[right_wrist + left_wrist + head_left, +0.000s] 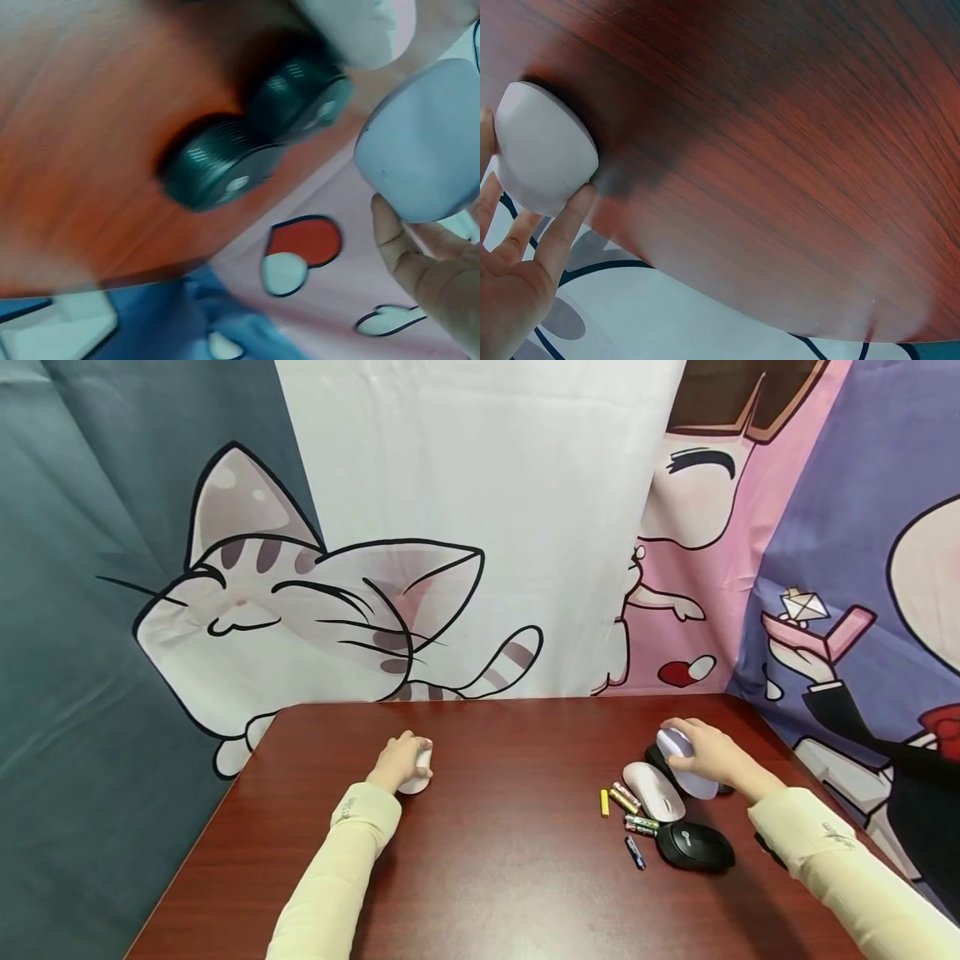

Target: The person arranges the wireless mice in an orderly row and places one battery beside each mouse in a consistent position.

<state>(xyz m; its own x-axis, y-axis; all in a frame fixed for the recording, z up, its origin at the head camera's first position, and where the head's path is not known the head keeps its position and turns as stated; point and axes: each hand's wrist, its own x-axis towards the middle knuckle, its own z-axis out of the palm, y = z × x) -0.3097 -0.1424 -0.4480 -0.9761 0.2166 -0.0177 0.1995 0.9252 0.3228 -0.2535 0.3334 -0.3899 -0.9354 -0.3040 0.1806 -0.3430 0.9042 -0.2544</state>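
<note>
My left hand [397,763] grips a white computer mouse [417,782] at the left part of the table; the left wrist view shows thumb and fingertips around this mouse [546,146]. At the right, my right hand [716,755] holds a pale lavender mouse [696,786] by its sides, over dark mice that it partly hides. In the right wrist view the lavender mouse [424,142] appears lifted off the table, beside two dark mice [217,165]. Left of that hand lies another white mouse [654,790], and nearer me a black mouse [696,847].
Several small batteries lie left of the mice: a yellow one [604,802], a gold-coloured pair [624,798], a green pair [641,825] and a blue one [634,852]. A cartoon-printed curtain [480,485] hangs behind the brown wooden table [517,827].
</note>
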